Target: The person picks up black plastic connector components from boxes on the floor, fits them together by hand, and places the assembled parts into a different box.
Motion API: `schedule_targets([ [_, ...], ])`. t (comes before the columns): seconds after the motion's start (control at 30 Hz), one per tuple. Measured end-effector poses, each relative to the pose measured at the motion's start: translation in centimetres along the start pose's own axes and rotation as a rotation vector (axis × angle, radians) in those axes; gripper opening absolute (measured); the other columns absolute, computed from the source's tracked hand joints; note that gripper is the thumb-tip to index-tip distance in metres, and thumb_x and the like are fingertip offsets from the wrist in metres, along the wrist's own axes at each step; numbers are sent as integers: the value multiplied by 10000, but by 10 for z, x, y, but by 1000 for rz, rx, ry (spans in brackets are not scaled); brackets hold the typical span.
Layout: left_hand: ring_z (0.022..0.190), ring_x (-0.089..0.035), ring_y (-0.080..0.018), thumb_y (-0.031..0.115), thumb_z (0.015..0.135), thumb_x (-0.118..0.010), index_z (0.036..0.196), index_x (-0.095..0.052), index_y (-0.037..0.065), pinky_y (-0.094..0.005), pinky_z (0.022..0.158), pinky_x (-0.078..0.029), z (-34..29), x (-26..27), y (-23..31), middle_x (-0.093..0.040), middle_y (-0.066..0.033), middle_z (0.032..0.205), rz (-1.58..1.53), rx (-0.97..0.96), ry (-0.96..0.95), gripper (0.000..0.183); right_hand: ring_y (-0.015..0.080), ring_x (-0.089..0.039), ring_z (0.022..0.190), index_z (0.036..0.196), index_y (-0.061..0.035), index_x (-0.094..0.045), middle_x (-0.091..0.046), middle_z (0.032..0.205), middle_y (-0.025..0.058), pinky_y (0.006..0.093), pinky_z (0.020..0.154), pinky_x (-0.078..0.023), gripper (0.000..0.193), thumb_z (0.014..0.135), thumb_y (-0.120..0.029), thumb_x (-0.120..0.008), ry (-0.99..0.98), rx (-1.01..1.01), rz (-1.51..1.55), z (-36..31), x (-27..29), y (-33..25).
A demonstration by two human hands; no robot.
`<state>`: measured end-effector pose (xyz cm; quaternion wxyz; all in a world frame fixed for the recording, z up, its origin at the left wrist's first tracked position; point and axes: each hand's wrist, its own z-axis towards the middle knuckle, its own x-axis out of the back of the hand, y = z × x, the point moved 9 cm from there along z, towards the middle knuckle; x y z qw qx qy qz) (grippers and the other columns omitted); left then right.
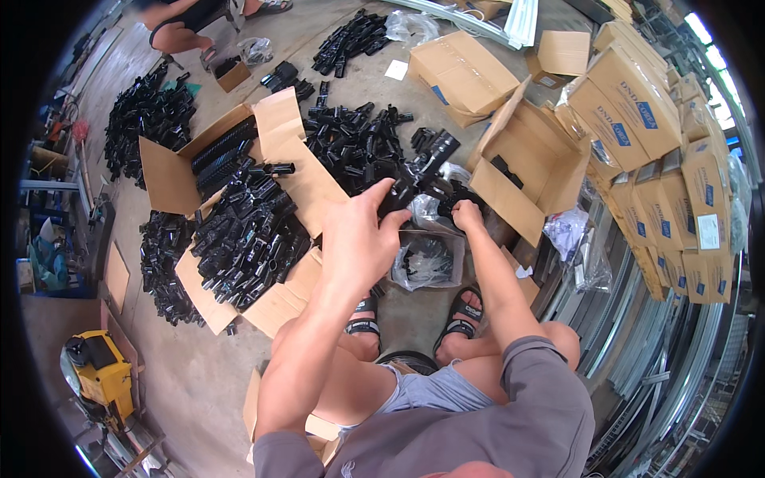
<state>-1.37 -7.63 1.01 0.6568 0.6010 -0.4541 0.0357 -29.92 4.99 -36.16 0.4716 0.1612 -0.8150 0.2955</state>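
Observation:
Raised in front of me, my left hand [362, 231] is closed around a black plastic fitting with a round tubular end [430, 159]. My right hand [468, 215] has its fingers pinched together by a small dark piece [460, 193], just to the right of that fitting; what exactly it grips I cannot make out. Below both hands, between my feet, stands a small box lined with clear plastic [430, 263], with dark parts visible inside. A heap of similar black fittings [351, 139] lies on the floor beyond my left hand.
At left, an open carton [167, 171] holds black parts, with more fittings [247, 231] piled over its flaps. Another open carton [530, 159] sits at right, near stacked boxes [629, 111] and long metal profiles [637, 327]. A yellow machine [107, 382] is lower left. Another person [179, 32] crouches far left.

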Motion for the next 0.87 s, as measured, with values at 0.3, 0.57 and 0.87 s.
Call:
schedule_targets([
  [0.3,651,-665,-328,168,773,-749,1163,-686,39,-393,648,-521,14,-8,-7,-655,-197,703,139,-137,14,416,332,-671,1029,934,-83,-756,-709,1061,180,415,901,-516,311,719,-294,-831,92,-432,263,0,-22,27],
  [0.57,643,-660,-324,165,775,-743,1165,-688,40,-391,652,-517,12,-7,-9,-657,-193,699,119,-120,5,413,328,-641,1083,1046,-120,-643,-682,1118,137,444,892,-512,331,777,-251,-784,136,-398,228,-10,-10,-7],
  [0.87,632,-661,-312,165,778,-743,1168,-688,44,-390,657,-518,9,-2,-8,-663,-188,696,105,-113,12,412,331,-668,1015,1038,-147,-692,-711,1054,140,448,868,-518,287,782,-252,-768,234,-271,264,-4,-5,-9],
])
